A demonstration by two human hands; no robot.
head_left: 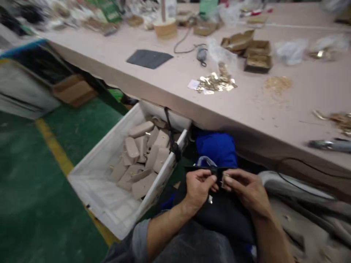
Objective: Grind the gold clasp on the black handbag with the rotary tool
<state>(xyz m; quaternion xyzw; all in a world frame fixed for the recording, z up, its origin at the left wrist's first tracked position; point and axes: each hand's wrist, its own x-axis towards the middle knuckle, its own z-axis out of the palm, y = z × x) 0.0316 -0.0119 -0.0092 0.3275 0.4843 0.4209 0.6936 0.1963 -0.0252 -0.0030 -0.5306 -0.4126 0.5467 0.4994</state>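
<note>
Low in front of me, over my lap, my left hand (199, 187) pinches a thin black flat piece (215, 171), whose exact kind I cannot make out. Close beside it, my right hand (248, 190) is closed with thumb and fingers around a small gold metal fitting (225, 180), held against the edge of the black piece. A small shiny bit (210, 199) shows just under my left fingers. Dark material covers my lap below both hands.
A white plastic crate (101, 175) with several beige bags (148, 153) stands at my left. On the long table (164, 84) lie a pile of gold fittings (216, 82), small boxes (257, 60), a dark sheet (149, 58) and a metal tool (329, 145). Beige pieces (296, 219) lie at lower right.
</note>
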